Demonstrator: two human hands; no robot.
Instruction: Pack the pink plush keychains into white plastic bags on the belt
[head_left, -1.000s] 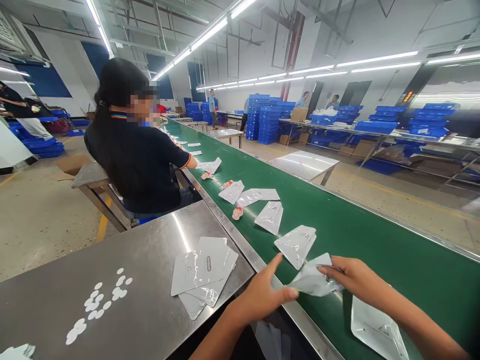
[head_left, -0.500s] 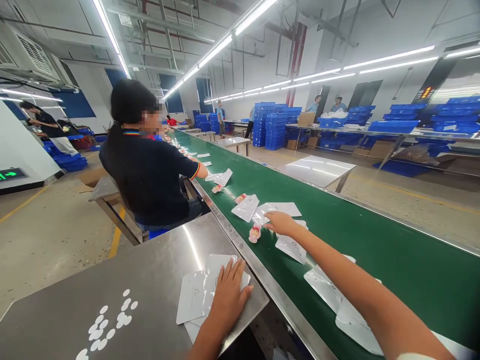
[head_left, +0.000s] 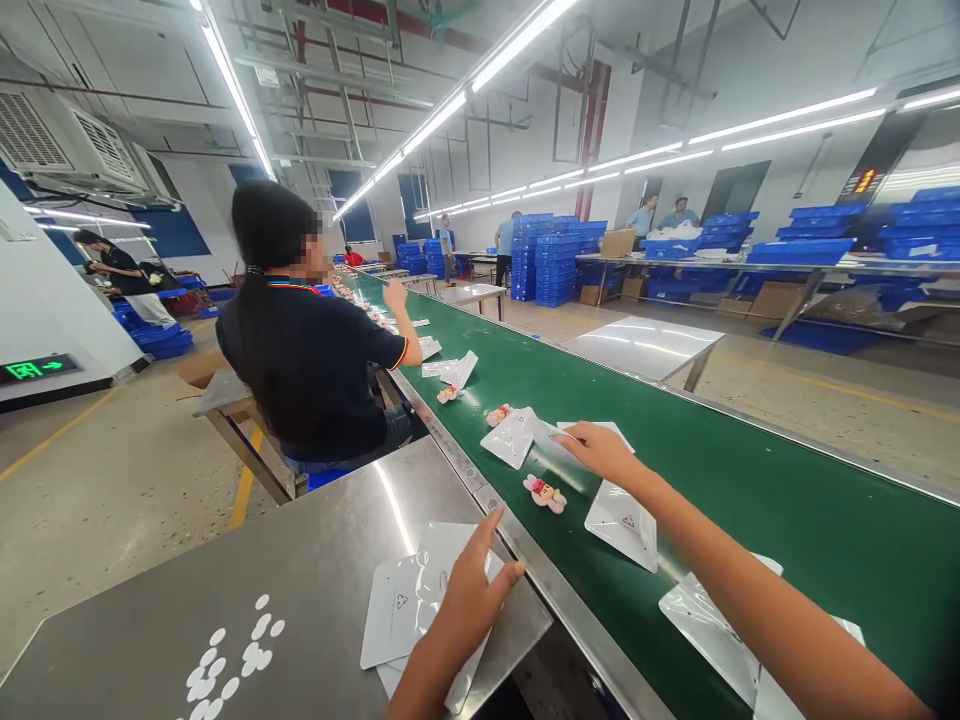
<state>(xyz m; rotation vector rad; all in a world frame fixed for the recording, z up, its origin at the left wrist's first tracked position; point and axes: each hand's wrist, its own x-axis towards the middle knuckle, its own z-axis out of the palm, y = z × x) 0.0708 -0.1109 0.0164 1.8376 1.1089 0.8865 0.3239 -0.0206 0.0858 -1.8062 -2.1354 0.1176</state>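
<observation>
My right hand [head_left: 602, 450] reaches over the green conveyor belt [head_left: 720, 470], its fingers closed on the edge of a white plastic pouch [head_left: 551, 448]. A small pink toy figure with rabbit-like ears [head_left: 545, 494] lies on the belt just below that pouch. Another white pouch [head_left: 624, 522] rests under my right forearm. My left hand [head_left: 476, 590] is open, thumb and fingers apart, above a small stack of white pouches [head_left: 397, 610] on the steel table [head_left: 315, 545]. It partly hides the stack.
Several white round discs [head_left: 255, 655] are scattered on the table. A metal rail [head_left: 487, 497] separates table and belt. A co-worker [head_left: 307, 370] sits ahead on the left, one arm over the belt. More pouches and toys lie along it. Blue crates [head_left: 555, 260] are stacked beyond.
My right hand has drawn a pouch slightly right, away from the pink toy. My left hand has lifted, its fingers shifting toward the rail. The co-worker's forearm has risen.
</observation>
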